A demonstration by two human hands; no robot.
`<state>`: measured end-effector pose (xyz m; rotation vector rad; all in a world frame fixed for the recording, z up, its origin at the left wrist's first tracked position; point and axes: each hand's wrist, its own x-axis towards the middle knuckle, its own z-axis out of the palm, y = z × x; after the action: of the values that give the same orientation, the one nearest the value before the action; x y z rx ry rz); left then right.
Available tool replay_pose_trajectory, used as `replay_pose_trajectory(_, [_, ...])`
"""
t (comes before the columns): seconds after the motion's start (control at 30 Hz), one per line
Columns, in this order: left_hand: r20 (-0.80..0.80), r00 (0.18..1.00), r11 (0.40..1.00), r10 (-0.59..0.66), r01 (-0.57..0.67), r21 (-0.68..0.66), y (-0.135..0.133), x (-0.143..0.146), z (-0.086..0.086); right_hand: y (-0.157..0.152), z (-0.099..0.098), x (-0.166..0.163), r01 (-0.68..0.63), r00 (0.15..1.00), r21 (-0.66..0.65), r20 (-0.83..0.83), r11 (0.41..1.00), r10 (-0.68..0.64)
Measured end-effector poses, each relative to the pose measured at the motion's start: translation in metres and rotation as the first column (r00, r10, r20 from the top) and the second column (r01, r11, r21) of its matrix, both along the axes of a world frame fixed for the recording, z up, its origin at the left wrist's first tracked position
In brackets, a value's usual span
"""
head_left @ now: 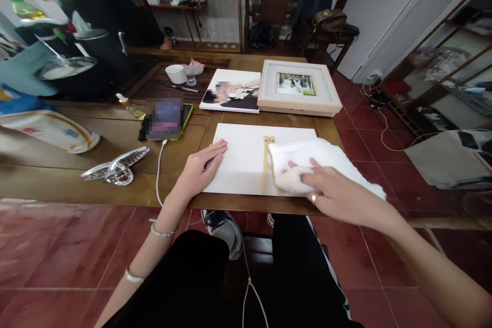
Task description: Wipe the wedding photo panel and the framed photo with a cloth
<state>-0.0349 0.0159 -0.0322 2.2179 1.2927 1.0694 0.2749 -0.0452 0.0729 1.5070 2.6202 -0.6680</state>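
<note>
white cloth (319, 159): soft, matte, slightly fuzzy textile, lying in loose folds over the right part of a white board (240, 164) and trailing past its right side. right hand (334, 189): fingers curled into the cloth, pinching a bunched wad of it against the board; a ring is worn. left hand (202, 166): palm down, fingers extended and lying close together, flat on the board's left edge. board: thin, smooth, rectangular, set at the near edge of the bench (142, 189). tan strip (265, 164): narrow, flat, with small dark marks at its wider top; lies on the board just beside the cloth. bench: brown wood, polished, with visible panel joints. beyond the board: a glossy canvas print (234, 95), touching a thick, pale wooden frame (328, 92) with square corners. left of the board: a silvery, shiny claw clip (119, 166), curved; a phone (167, 120) in a green-edged case, connected to a thin white cable (159, 179). floor (115, 236): red tiles, light joints.
</note>
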Motion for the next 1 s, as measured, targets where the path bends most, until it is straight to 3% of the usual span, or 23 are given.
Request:
replay_pose_trajectory(0.13, [-0.003, 1.000, 1.000, 0.004, -0.004, 0.003, 0.000, 0.001, 0.000, -0.030, 0.013, 0.002, -0.033, 0.999, -0.147, -0.023, 0.989, 0.030])
replay_pose_trajectory(0.23, [-0.004, 1.000, 1.000, 0.003, -0.003, 0.008, 0.000, 0.001, 0.000, -0.026, 0.010, 0.004, -0.008, 1.000, -0.154, -0.016, 0.988, 0.006])
replay_pose_trajectory(0.37, [-0.002, 1.000, 1.000, 0.000, 0.000, 0.012, 0.000, 0.000, -0.001, 0.012, -0.006, 0.004, 0.049, 0.999, -0.040, -0.016, 0.998, -0.050])
replay_pose_trajectory(0.53, [-0.004, 1.000, 1.000, -0.001, 0.002, 0.009, 0.000, -0.001, -0.001, 0.074, -0.016, -0.006, 0.107, 0.986, 0.082, -0.140, 0.991, -0.095])
replay_pose_trajectory(0.67, [-0.011, 1.000, 1.000, -0.003, 0.003, 0.017, 0.001, -0.001, -0.002, 0.095, -0.021, -0.022, 0.202, 0.963, 0.125, -0.204, 0.971, -0.174])
replay_pose_trajectory(0.73, [-0.011, 1.000, 1.000, -0.003, 0.003, 0.019, 0.001, -0.001, -0.002, 0.091, -0.027, -0.031, 0.202, 0.966, 0.169, -0.197, 0.965, -0.168])
replay_pose_trajectory(0.87, [-0.005, 1.000, 1.000, -0.001, 0.001, 0.014, 0.000, -0.001, -0.001, 0.055, -0.038, -0.046, 0.056, 0.984, 0.229, -0.175, 0.972, -0.015])
replay_pose_trajectory(1.0, [-0.002, 1.000, 1.000, 0.001, -0.001, -0.009, 0.000, -0.001, 0.000, 0.003, -0.033, -0.050, -0.116, 0.971, 0.137, -0.191, 0.984, 0.141])
